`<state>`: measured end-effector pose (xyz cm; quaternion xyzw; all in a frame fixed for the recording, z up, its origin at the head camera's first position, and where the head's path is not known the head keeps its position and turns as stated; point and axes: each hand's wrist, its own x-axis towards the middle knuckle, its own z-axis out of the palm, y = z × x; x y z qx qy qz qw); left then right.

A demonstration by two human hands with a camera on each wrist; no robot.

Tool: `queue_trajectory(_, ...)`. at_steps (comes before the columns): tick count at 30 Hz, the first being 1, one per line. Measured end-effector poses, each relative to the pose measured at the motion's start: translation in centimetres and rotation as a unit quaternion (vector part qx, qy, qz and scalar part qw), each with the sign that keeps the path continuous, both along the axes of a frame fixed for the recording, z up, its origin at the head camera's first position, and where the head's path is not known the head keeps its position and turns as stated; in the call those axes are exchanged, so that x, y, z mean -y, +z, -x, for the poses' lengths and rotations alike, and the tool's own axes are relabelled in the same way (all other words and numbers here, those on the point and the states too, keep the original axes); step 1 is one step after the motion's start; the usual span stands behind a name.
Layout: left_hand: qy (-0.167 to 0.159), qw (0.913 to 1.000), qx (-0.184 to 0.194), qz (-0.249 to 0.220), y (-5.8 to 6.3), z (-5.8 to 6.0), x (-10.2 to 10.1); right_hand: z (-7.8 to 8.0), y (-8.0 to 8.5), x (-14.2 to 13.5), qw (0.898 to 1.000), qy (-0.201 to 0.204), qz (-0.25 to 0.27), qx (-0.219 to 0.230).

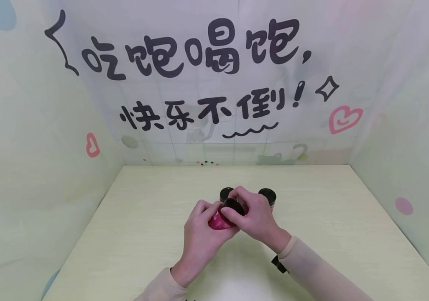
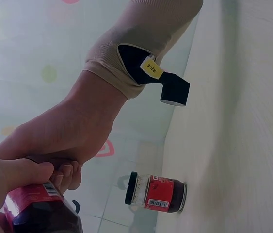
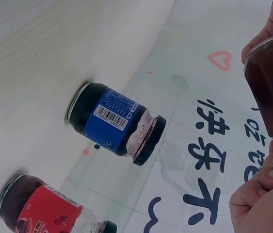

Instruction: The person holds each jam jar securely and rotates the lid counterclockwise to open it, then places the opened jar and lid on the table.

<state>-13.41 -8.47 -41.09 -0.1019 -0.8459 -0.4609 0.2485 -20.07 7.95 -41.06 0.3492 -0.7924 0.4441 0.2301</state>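
My left hand (image 1: 203, 225) grips a glass jar (image 1: 220, 220) with a red label and dark contents, raised above the table and tilted. The fingers of my right hand (image 1: 256, 215) pinch its black lid (image 1: 234, 205) at the mouth. Whether the lid is loose I cannot tell. In the right wrist view the held jar (image 3: 267, 90) is at the right edge, between both hands. Behind the hands, a blue-labelled jar (image 3: 114, 121) stands on the left and a red-labelled jar (image 2: 159, 193) on the right, both with black lids.
A pale wooden table (image 1: 143, 234) lies under the hands. Printed cloth walls (image 1: 214, 92) with black lettering close it in at the back and both sides. A black wrist mount (image 2: 175, 90) sticks out from the right sleeve.
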Motion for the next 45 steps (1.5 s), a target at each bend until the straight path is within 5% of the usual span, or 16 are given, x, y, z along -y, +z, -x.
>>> queue_trajectory(9, 0.022, 0.9977, -0.047, 0.044, -0.5, 0.4, 0.1, -0.2, 0.2, 0.0, 0.998, -0.051, -0.047, -0.005)
queue_trajectory(19, 0.063, 0.9866, -0.111, 0.102, -1.0, 1.4, 0.0, -0.7, 1.4, 0.8, 0.979, -0.15, -0.107, 0.09)
queue_trajectory(25, 0.069, 0.9864, -0.102, 0.109, -1.4, 1.8, 0.0, -0.5, 1.2, 1.3, 0.97, -0.166, -0.114, 0.133)
queue_trajectory(45, 0.065, 0.9933, -0.042, 0.086, -1.8, 3.9, -0.1, 1.5, 0.3, 1.8, 0.97, -0.182, -0.083, 0.142)
